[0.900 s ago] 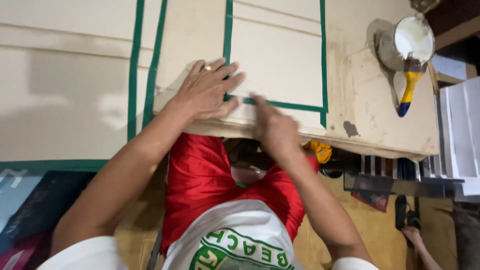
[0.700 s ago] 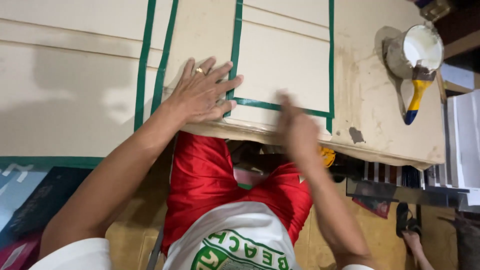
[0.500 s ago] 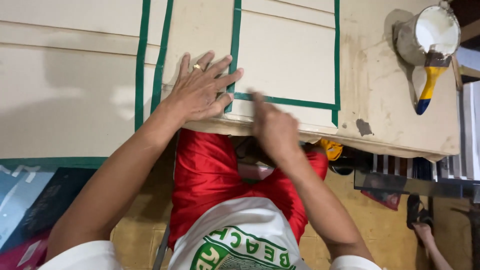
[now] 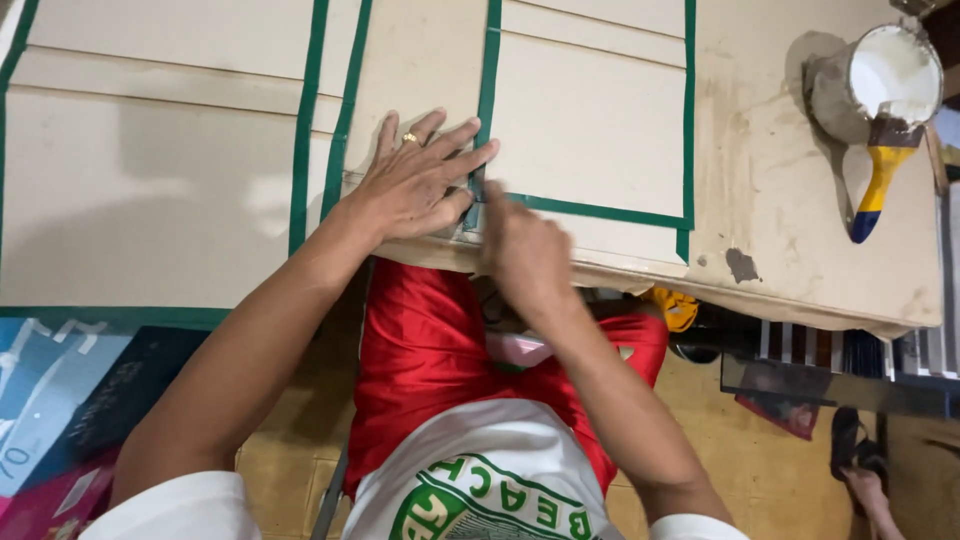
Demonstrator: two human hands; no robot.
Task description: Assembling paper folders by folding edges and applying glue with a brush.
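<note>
Left hand (image 4: 415, 185) lies flat, fingers spread, palm down on the cream panel (image 4: 590, 130) near the worktop's (image 4: 800, 230) near edge, fingertips touching the green tape (image 4: 488, 100) strip that runs up the panel's left side. Right hand (image 4: 522, 250) sits just beside it at the near edge, fingers curled and pressed at the tape's lower-left corner; whether it pinches the tape end, cannot tell, motion blur. Hands close together, nearly touching. Tape frames the panel: left side, near side, right side. A second cream panel (image 4: 150, 190) with more green tape lines fills the worktop's left half, flat. Open bare surface on the worktop's right part, stained. At the far right corner stands a paint can (image 4: 875, 80) with white paint, a brush (image 4: 875, 185) with yellow-blue handle leaning off its rim toward the near edge. Below the near edge: red shorts (image 4: 430, 350), boxes (image 4: 60, 400) on the floor at left, another person's sandalled foot (image 4: 860, 455) at lower right, well apart.
</note>
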